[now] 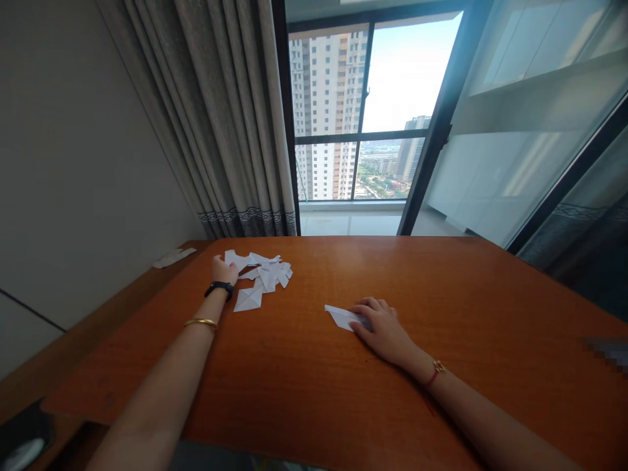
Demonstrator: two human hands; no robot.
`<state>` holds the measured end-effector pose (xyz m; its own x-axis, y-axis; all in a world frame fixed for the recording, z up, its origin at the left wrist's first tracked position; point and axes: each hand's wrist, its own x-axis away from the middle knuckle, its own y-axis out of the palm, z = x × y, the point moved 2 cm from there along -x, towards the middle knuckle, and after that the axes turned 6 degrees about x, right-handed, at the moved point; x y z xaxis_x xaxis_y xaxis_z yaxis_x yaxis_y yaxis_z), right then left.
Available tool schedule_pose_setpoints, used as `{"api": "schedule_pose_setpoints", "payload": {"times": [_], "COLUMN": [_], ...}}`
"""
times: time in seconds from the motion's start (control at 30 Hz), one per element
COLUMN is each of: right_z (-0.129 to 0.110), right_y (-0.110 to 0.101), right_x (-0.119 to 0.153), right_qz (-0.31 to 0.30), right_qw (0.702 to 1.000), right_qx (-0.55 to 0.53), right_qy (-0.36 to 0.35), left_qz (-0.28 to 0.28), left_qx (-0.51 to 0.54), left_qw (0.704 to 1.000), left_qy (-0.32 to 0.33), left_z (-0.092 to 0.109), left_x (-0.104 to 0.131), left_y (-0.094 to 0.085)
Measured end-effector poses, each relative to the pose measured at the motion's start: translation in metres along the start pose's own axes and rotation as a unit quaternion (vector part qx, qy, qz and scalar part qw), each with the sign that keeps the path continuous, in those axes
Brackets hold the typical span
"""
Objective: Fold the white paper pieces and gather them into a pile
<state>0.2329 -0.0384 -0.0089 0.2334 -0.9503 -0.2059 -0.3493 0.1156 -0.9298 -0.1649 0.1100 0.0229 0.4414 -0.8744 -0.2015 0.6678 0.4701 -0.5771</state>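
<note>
At the left of the table, my left hand has its fingers curled at the edge of a white folded paper. This paper lies against a loose pile of folded white papers, several of them overlapping. A creased, kite-shaped paper sits at the pile's near side. Near the middle of the table, my right hand rests over another folded paper, its thumb at the near edge and its fingers on top. The pointed left end of that paper shows; the rest is hidden under the hand.
The brown wooden table reaches toward a window. A grey curtain hangs behind its far left edge. Flat pale strips lie on a ledge at the left. Something blurred is at the right edge.
</note>
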Motion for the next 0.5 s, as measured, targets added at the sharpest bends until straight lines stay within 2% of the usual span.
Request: {"api": "schedule_pose_setpoints", "payload": {"times": [0.07,0.13,0.23,0.37,0.43,0.5], "right_z": [0.000,0.000,-0.003,-0.006,-0.007,-0.006], "right_y": [0.000,0.000,-0.003,-0.007,-0.009,-0.010], "right_x": [-0.001,-0.001,-0.001,0.002,0.003,0.003], "right_qz": [-0.001,-0.003,-0.005,0.006,0.007,-0.003], "right_qw": [1.000,1.000,1.000,1.000,1.000,0.999], "right_qx": [0.000,-0.002,-0.003,0.015,0.026,0.026], "right_qy": [0.000,0.001,0.001,0.006,0.013,0.019], "left_qz": [0.021,0.019,-0.001,-0.088,-0.156,-0.222], "left_qx": [-0.047,-0.082,-0.122,-0.136,-0.144,-0.136], "left_qw": [0.999,0.996,0.992,0.982,0.969,0.946], "left_qy": [-0.019,-0.017,0.016,0.095,0.131,0.193], "left_z": [-0.011,-0.016,-0.010,0.022,0.042,0.063], "left_x": [0.003,0.011,0.030,0.067,0.095,0.127], "left_y": [-0.006,-0.006,0.004,0.028,0.042,0.055]}}
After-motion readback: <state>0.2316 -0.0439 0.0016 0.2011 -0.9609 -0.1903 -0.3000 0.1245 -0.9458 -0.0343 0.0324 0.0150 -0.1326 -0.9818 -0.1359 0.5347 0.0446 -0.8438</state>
